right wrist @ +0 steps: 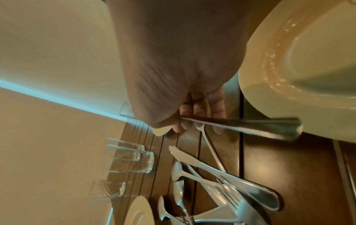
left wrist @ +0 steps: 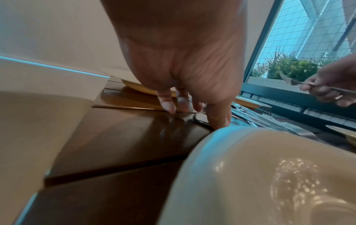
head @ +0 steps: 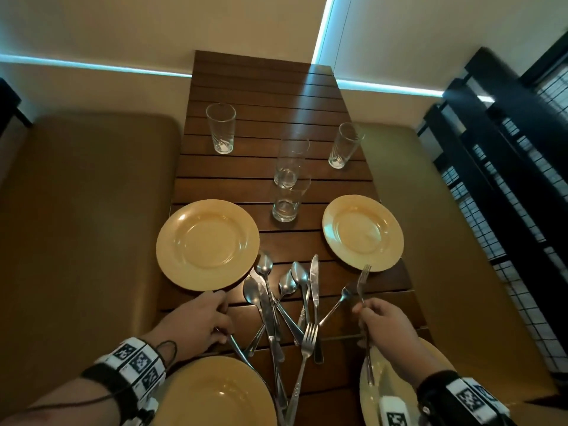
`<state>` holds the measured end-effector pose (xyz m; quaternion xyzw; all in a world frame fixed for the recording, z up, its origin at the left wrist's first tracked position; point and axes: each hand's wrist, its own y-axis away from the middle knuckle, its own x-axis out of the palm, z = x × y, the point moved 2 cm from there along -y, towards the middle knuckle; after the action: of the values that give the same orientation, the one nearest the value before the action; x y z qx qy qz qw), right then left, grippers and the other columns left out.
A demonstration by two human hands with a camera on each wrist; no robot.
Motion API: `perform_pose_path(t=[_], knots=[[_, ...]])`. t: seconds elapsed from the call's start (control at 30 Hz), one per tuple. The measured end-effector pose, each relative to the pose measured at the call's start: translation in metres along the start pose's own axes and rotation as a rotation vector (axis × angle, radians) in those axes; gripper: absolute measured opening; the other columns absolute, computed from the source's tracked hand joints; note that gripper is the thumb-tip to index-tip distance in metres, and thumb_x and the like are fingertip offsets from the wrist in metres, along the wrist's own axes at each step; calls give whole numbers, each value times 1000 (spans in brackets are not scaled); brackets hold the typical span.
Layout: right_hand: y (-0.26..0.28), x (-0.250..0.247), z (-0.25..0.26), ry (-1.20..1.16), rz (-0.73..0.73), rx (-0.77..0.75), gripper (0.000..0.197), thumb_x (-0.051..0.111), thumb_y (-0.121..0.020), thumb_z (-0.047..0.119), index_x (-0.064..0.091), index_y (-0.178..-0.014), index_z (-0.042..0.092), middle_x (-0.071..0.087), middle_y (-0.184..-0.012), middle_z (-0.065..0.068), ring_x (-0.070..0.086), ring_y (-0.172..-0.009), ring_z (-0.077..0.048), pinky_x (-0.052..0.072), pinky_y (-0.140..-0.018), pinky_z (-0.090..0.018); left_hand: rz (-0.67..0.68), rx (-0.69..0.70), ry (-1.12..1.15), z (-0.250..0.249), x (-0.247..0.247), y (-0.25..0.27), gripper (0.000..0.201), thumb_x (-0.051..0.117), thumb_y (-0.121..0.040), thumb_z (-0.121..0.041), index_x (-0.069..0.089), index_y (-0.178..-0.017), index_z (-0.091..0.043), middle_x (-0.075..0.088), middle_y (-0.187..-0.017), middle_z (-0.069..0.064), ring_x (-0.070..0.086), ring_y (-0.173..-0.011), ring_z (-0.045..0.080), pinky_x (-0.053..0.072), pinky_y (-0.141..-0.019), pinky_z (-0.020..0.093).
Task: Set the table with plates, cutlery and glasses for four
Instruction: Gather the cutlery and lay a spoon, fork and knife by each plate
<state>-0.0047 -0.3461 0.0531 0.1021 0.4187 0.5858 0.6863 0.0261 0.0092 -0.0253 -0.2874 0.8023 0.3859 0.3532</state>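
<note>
Fork [head: 364, 302] pinched in right hand [head: 388, 325], tines away, left hand [head: 196, 322] fingers gripping a cutlery handle [head: 236, 348]

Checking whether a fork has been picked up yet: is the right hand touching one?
Touching. In the right wrist view, the right hand has its fingers curled round the fork handle; the head view shows its tines raised above the table.
</note>
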Motion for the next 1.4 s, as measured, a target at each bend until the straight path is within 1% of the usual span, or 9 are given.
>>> perform_pose_path(t=[0.2, 0.37, 0.57, 0.7, 0.8, 0.97, 1.13, 1.23, 1.4], knots=[[9, -18, -14, -273, 91, 53, 23, 42, -101, 15, 64, -104, 7, 57, -72, -7, 52, -56, -19, 45, -50, -31, 106, 99, -233, -15, -6, -11, 13, 59, -99, -37, 66, -110, -34, 55, -118, -14, 47, -106, 11, 45, -98, 33], [6, -29, -23, -425, 125, 54, 22, 49, -100, 16, 63, -108, 1, 55, -67, -6, 36, -44, -14, 29, -41, -25, 69, 128, -246, -32, -20, -13, 13, 58, -101, -32, 68, -110, -29, 62, -112, -16, 43, -100, 7, 34, -89, 22], [9, -41, -22, -512, 152, 31, 28, 44, -104, 21, 66, -112, 6, 63, -69, -11, 39, -44, -17, 31, -42, -29, -25, -121, 31, -61, -48, -4, 9, 73, -93, -36, 70, -101, -37, 57, -100, -19, 55, -94, 2, 44, -82, 21], [16, -42, -6, -628, 172, 11, 31, 39, -106, 22, 65, -112, 7, 74, -90, -18, 68, -70, -31, 57, -65, -45, -112, -218, 357, -92, -52, 6, 8, 78, -89, -31, 70, -89, -31, 71, -89, -8, 63, -77, 3, 49, -70, 19], [17, -35, 0, -771, 197, 32, 33, 37, -106, 22, 62, -117, 3, 75, -104, -20, 73, -98, -37, 55, -89, -60, -133, -263, 675, -122, -35, 6, 10, 82, -87, -26, 73, -88, -27, 75, -86, -1, 68, -72, 9, 57, -70, 28], [19, -20, 13, -899, 281, 24, 33, 37, -106, 22, 61, -121, 6, 75, -109, -16, 73, -100, -33, 54, -91, -59, -169, -339, 1068, -189, 0, -14, 8, 77, -92, -11, 69, -94, -11, 66, -72, -2, 59, -61, 9, 50, -57, 25], [18, -16, 12, -935, 340, 41, 32, 37, -106, 24, 61, -122, 9, 74, -111, -18, 73, -96, -36, 58, -81, -52, -222, -397, 1143, -232, 26, -34, 17, 81, -88, -16, 65, -92, -15, 72, -87, 17, 66, -67, 19, 56, -58, 31], [16, -16, 1, -876, 269, 102, 33, 41, -104, 24, 66, -116, 6, 69, -87, -14, 63, -72, -25, 56, -65, -40, -213, -389, 968, -239, 23, -32, 19, 82, -87, -32, 68, -94, -21, 75, -95, 6, 66, -73, 11, 57, -62, 25], [10, -27, -23, -714, 241, 77, 28, 46, -102, 26, 61, -112, 4, 48, -66, 0, 37, -51, -12, 33, -51, -29, -228, -530, 831, -199, 23, -23, 21, 69, -94, -47, 67, -90, -27, 73, -82, -1, 68, -69, 13, 63, -68, 35]])
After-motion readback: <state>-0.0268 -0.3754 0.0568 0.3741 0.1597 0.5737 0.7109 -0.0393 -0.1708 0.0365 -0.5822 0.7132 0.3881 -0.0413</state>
